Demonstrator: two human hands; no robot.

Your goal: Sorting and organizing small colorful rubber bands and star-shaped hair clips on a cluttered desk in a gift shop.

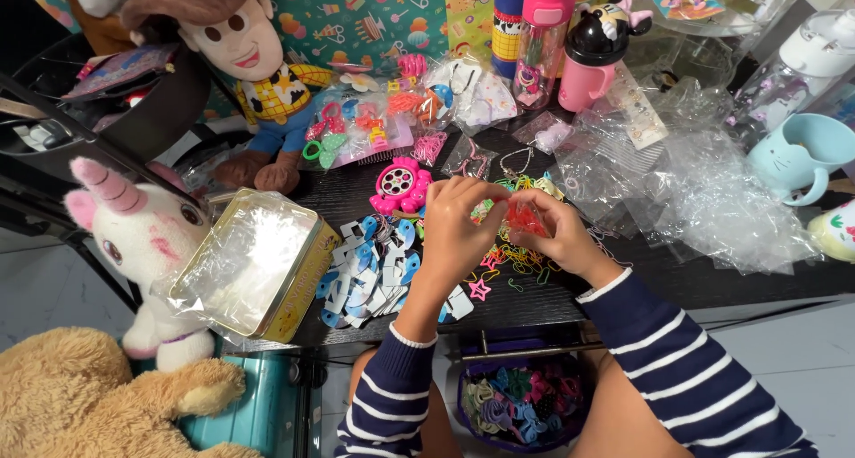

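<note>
- The table (534, 298) is black, and small toys and wrappers cover most of its top.
- A tan plush (80, 396) fills the space below the table's near left corner.
- A cowboy doll (254, 57) sits at the far left edge, leaning against bright patterned paper.
- Clear wrappers (704, 191) lie crumpled over the right half of the table.
- A white unicorn (142, 244) stands just off the left edge, beside the tin.
- The tin (258, 262) lies open at the near left corner, yellow-walled and lined with clear plastic.
- A purple basket (525, 404) of hair ties hangs below the near edge, between the person's arms.
- Bottles (543, 30) stand along the far edge; the pink one is tallest.
- A pale blue cup (802, 155) stands at the right edge.
- Blue and white clips (370, 271) are heaped near the middle, just left of the hands.
- The left hand (454, 226) curls its fingers against the red piece.
- The right hand (561, 235) pinches that piece from the other side, fingertips close to the left hand's.
- A pink round toy (401, 186) lies just beyond the left hand.
- Coloured paper clips (508, 266) are scattered under both hands.
- The red piece (525, 219), small and see-through, is held between the hands above the middle of the table.
</note>
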